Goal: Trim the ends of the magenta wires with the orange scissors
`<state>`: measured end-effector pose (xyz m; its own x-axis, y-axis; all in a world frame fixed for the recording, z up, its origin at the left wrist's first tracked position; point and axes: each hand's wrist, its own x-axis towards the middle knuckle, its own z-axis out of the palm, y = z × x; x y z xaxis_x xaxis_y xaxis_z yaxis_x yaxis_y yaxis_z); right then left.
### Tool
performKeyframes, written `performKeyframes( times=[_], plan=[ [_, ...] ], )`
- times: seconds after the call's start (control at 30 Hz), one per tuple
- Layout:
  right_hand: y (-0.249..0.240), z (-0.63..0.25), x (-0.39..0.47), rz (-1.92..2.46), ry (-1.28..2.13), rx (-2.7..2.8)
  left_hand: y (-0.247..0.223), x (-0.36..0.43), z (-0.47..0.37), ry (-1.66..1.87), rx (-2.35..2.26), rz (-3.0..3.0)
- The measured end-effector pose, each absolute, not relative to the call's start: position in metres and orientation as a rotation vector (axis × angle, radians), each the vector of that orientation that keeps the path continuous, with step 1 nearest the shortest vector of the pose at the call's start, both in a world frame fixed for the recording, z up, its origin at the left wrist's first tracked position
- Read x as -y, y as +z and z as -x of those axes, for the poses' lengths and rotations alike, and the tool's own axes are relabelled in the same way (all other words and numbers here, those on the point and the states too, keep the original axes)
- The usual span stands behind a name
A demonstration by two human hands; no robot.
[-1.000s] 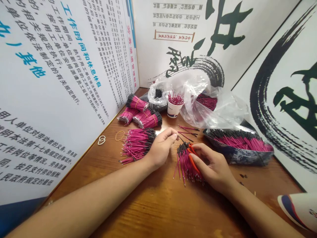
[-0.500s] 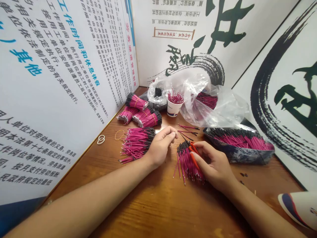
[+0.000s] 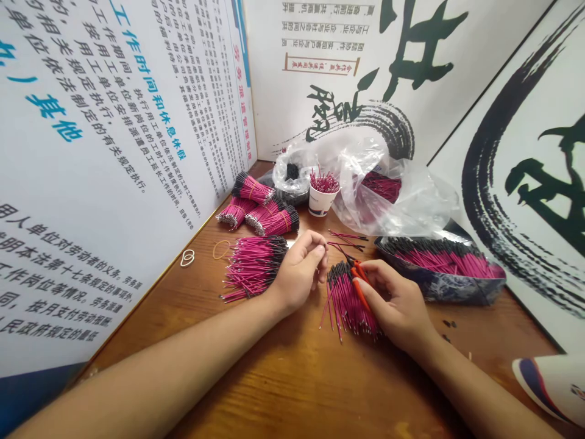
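Orange-handled pliers (image 3: 362, 283) are gripped in my right hand (image 3: 395, 305), their thin dark jaws pointing left toward my other hand. My left hand (image 3: 304, 265) is closed in a pinch. Something tiny and dark shows at its fingertips, too small to name. Just under the pliers lies a loose pile of magenta wires with black ends (image 3: 347, 305). Beside my left wrist, a second pile of magenta wires (image 3: 251, 265) is spread on the table, black ends toward the hand. A few single wires (image 3: 350, 236) rest beyond the plier jaws.
Banded wire bundles (image 3: 272, 213) are stacked at the back left, near a paper cup (image 3: 320, 201) of wires and clear plastic bags (image 3: 397, 195). A dark tray (image 3: 461, 283) full of wires stands right. Rubber bands (image 3: 187, 258) lie left; another cup (image 3: 555, 384) lies front right. Printed panels enclose the table.
My left fingers have curled slightly and shifted a little, and a small dark piece now shows at their tips. The pliers have barely moved; their jaws look slightly more apart.
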<state>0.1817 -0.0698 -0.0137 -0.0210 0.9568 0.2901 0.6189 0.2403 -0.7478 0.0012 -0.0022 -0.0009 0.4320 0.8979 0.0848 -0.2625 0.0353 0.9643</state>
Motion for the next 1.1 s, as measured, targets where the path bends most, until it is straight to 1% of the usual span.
performKeyframes(
  times=[0.13, 0.3, 0.4, 0.53, 0.63, 0.73, 0.83, 0.97, 1.1],
  plan=[
    [-0.016, -0.183, 0.068, 1.470, 0.535, 1.704, -0.003, 0.009, -0.002, 1.045, -0.667, -1.558],
    [-0.016, -0.183, 0.066, 1.443, 0.522, 1.705, -0.002, 0.020, 0.003, 0.940, -0.630, -2.160],
    [-0.016, -0.182, 0.066, 1.430, 0.511, 1.701, 0.001, 0.022, 0.003, 0.964, -0.591, -2.399],
    [-0.017, -0.181, 0.066, 1.424, 0.507, 1.690, 0.016, 0.014, 0.014, 0.946, -0.740, -2.646],
    [-0.017, -0.180, 0.066, 1.424, 0.512, 1.684, 0.030, 0.007, 0.039, 0.827, -1.065, -2.621],
    [-0.016, -0.180, 0.066, 1.426, 0.520, 1.681, 0.038, 0.004, 0.069, 0.793, -1.271, -2.500],
    [-0.016, -0.180, 0.066, 1.432, 0.523, 1.677, 0.037, 0.004, 0.084, 0.643, -1.316, -2.550],
    [-0.017, -0.180, 0.066, 1.436, 0.531, 1.675, 0.031, 0.004, 0.083, 0.428, -1.392, -2.608],
    [-0.017, -0.180, 0.065, 1.431, 0.542, 1.683, 0.033, 0.005, 0.082, 0.322, -1.444, -2.548]
  ],
)
